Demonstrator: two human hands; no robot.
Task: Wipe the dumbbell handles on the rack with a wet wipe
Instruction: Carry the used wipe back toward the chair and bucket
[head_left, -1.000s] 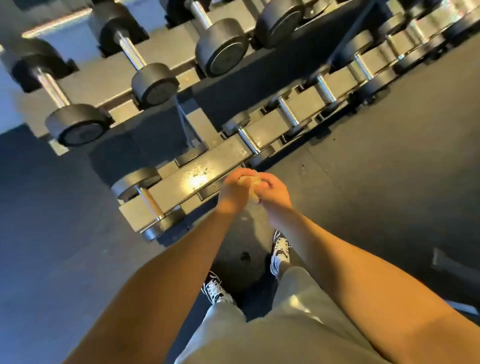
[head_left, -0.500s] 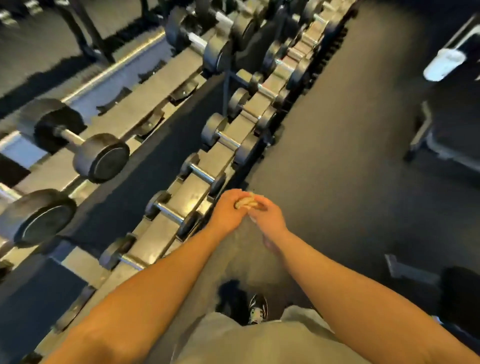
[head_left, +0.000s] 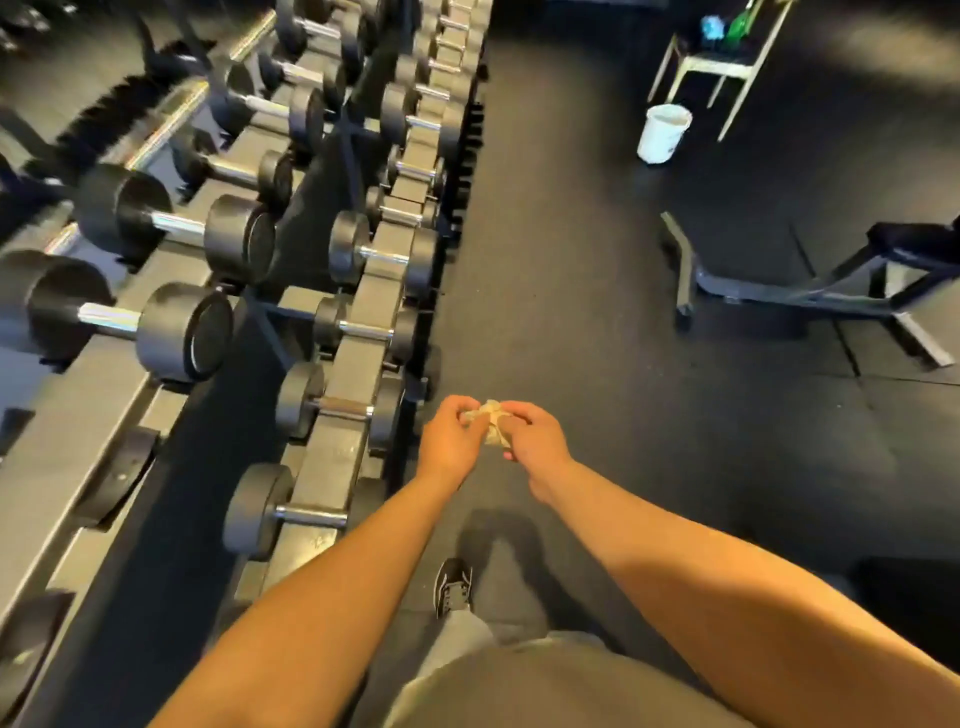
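1. Wet wipe: a crumpled pale wad held in mid-air between both hands, over the floor, just right of the rack's front edge. It touches no dumbbell.
2. Left hand: fingers curled, pinching the wipe's left side. Right hand: fingers curled, gripping the wipe's right side.
3. Dumbbell rack: two tiers running from near left to far centre. Its front edge lines up with the lower tier's outer dumbbell heads.
4. Nearest lower-tier handles and lie left of the left hand, apart from it.
5. Open room: a dark rubber floor forms an aisle along the rack's right side. The aisle is bounded on the right by a bench frame, with a white bucket farther off.
6. One shoe stands on the floor near the rack's edge.
7. Versus 0.5 s ago: the hands were pressed together above the rack's front edge. They now sit slightly apart and farther right, over the floor, and more of the wipe shows. The view has turned to look down the aisle, and the bucket is newly in sight.
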